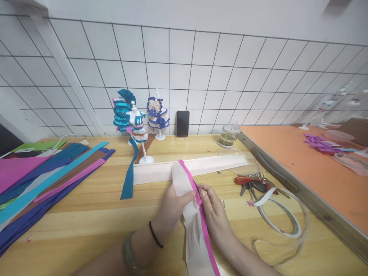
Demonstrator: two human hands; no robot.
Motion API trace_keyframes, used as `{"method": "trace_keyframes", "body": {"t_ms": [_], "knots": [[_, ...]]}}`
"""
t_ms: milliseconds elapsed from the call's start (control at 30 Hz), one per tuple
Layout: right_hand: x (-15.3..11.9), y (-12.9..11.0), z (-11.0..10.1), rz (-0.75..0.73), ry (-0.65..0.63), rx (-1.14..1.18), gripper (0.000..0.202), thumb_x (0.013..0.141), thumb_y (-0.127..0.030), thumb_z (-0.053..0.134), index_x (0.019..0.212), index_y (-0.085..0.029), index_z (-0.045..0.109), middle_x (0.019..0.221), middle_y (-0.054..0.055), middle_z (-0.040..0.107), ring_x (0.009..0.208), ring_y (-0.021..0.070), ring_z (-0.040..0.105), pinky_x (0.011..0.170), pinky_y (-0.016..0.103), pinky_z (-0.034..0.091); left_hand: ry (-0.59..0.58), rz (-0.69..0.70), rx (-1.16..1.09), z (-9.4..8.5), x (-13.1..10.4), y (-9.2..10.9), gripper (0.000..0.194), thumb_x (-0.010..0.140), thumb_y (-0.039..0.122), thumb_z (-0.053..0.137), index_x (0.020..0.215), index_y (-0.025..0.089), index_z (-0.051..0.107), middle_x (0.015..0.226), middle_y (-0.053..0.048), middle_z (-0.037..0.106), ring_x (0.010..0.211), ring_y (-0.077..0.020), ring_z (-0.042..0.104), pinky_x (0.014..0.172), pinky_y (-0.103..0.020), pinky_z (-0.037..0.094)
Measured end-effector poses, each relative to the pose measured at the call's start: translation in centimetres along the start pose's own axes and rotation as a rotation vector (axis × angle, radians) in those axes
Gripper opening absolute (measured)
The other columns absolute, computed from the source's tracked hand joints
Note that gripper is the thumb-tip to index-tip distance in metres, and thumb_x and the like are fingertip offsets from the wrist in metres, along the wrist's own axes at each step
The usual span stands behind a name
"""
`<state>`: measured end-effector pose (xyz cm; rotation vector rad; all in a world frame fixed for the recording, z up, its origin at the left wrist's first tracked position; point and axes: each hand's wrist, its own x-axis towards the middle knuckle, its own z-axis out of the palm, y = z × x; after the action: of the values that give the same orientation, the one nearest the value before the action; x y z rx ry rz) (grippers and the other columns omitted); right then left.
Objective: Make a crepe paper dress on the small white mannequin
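Observation:
A long white crepe paper strip [193, 226] with a bright pink border hangs between my hands and runs down past the bottom of the view. My left hand [174, 205] pinches it, thumb on top near the border. From the right, my right hand [214, 212] has its fingertips closed at the pink edge [207, 235], close to my left thumb. A thin dark sliver [196, 187] shows by the right fingertips; its kind is not clear. Behind the upper end, another white paper strip [212, 165] lies flat on the table.
Small dress forms [140, 126] in ruffled paper and a phone [182, 123] stand at the back. Coloured paper strips [57, 172] lie left. At right are a glass jar [227, 138], keys [257, 186], a tape roll [297, 226] and an orange surface [287, 153].

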<state>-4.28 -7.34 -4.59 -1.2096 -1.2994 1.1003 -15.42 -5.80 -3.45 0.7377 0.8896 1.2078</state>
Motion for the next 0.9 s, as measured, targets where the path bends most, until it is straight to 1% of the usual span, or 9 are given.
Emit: {"method": "trace_keyframes", "body": {"t_ms": [233,367,500,567,667,767,900], "knots": [[0.0,-0.3,0.1,-0.016,0.029,0.016,0.028,0.087,-0.043,0.042,0.097,-0.020,0.055,0.094,0.005,0.064,0.089,0.0188,0.060,0.077,0.028,0.048,-0.017,0.000,-0.011,-0.1,-0.2,-0.1,0.025,0.066,0.016,0.069,0.090,0.014,0.061,0.083,-0.006,0.068,0.070,-0.0156,0.060,0.065,-0.027,0.048],[-0.2,-0.6,0.0,0.028,0.049,0.048,0.031,0.085,-0.047,0.044,0.098,-0.021,0.057,0.099,0.005,0.064,0.096,0.0203,0.058,0.082,0.029,0.047,-0.038,0.003,-0.025,0.0,-0.2,0.2,0.026,0.064,0.017,0.070,0.089,0.014,0.063,0.085,-0.006,0.069,0.073,-0.0169,0.062,0.066,-0.027,0.048],[0.0,-0.3,-0.2,0.082,0.091,0.089,0.036,0.083,-0.050,0.047,0.100,-0.020,0.056,0.106,0.008,0.063,0.102,0.0227,0.057,0.086,0.033,0.047,-0.002,-0.002,-0.051,0.0,0.0,0.7,0.033,0.062,0.018,0.073,0.092,0.015,0.062,0.087,-0.007,0.069,0.073,-0.0179,0.063,0.069,-0.030,0.049],[0.1,0.0,-0.2,0.083,0.058,0.124,0.037,0.079,-0.046,0.054,0.106,-0.021,0.053,0.112,0.009,0.061,0.107,0.0232,0.055,0.089,0.035,0.046,0.009,0.012,-0.044,-0.2,0.1,0.8,0.032,0.061,0.018,0.073,0.091,0.014,0.061,0.084,-0.007,0.068,0.071,-0.0172,0.062,0.067,-0.029,0.049],[0.2,0.3,0.0,0.050,-0.010,0.139,0.048,0.071,-0.035,0.066,0.113,-0.020,0.048,0.119,0.010,0.058,0.113,0.0238,0.052,0.094,0.037,0.043,0.017,0.029,-0.052,-0.4,0.2,1.2,0.031,0.061,0.018,0.073,0.089,0.013,0.062,0.080,-0.007,0.068,0.068,-0.0170,0.062,0.065,-0.028,0.048],[0.2,0.4,0.1,0.058,-0.034,0.109,0.053,0.066,-0.029,0.070,0.114,-0.019,0.048,0.123,0.013,0.056,0.116,0.0248,0.051,0.097,0.040,0.041,0.024,0.049,-0.107,-0.7,0.4,1.8,0.033,0.063,0.017,0.071,0.095,0.014,0.062,0.082,-0.006,0.068,0.071,-0.0183,0.062,0.069,-0.031,0.049],[0.0,0.2,0.1,0.076,-0.085,0.094,0.056,0.064,-0.025,0.071,0.115,-0.019,0.049,0.127,0.014,0.054,0.119,0.0249,0.048,0.100,0.041,0.038,0.114,0.074,-0.158,-1.2,0.9,3.1,0.030,0.065,0.019,0.070,0.094,0.013,0.063,0.078,-0.005,0.067,0.070,-0.0169,0.062,0.070,-0.030,0.049]]}}
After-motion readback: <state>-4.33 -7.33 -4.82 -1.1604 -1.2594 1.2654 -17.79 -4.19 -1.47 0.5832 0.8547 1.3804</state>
